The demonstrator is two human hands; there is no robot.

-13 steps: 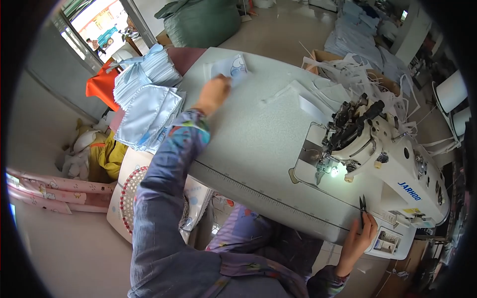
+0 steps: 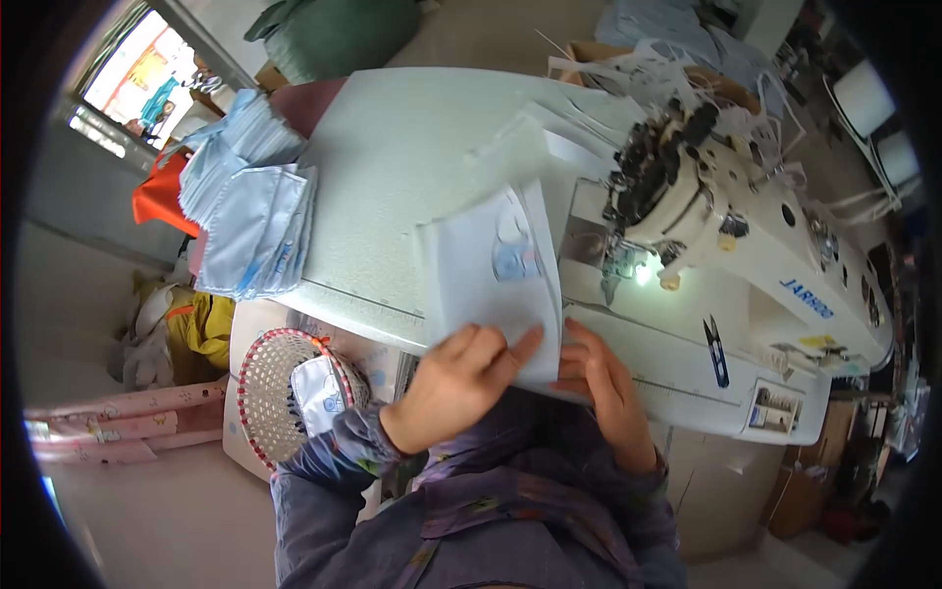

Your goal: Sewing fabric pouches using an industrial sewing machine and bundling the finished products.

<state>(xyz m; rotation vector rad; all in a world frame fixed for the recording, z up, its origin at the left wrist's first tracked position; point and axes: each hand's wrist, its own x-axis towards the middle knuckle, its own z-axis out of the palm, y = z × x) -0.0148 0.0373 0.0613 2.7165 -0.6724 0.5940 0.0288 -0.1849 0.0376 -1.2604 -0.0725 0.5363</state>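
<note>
Between my hands, at the near edge of the sewing table, is a white fabric piece (image 2: 471, 285) with a blue cartoon print; a second layer shows along its right side. My left hand (image 2: 463, 378) has its fingers closed on the lower edge. On the lower right side, my right hand (image 2: 606, 388) grips the piece, fingertips partly behind it. Black thread snips (image 2: 715, 350) lie loose on the table to the right. The white sewing machine (image 2: 756, 236) stands just beyond, its needle area lit.
Stacked pale blue sewn pieces (image 2: 257, 231) lie at the table's left. Below them stands a woven basket (image 2: 263, 432) with a red-and-white rim, holding a printed piece. White strips spill from a cardboard box (image 2: 589, 51) behind the machine. Another white piece (image 2: 574, 149) rests toward the table's back.
My left hand has drawn the printed fabric piece from the table's far left toward me. My right hand has let go of the snips and moved left onto the fabric. The view has shifted.
</note>
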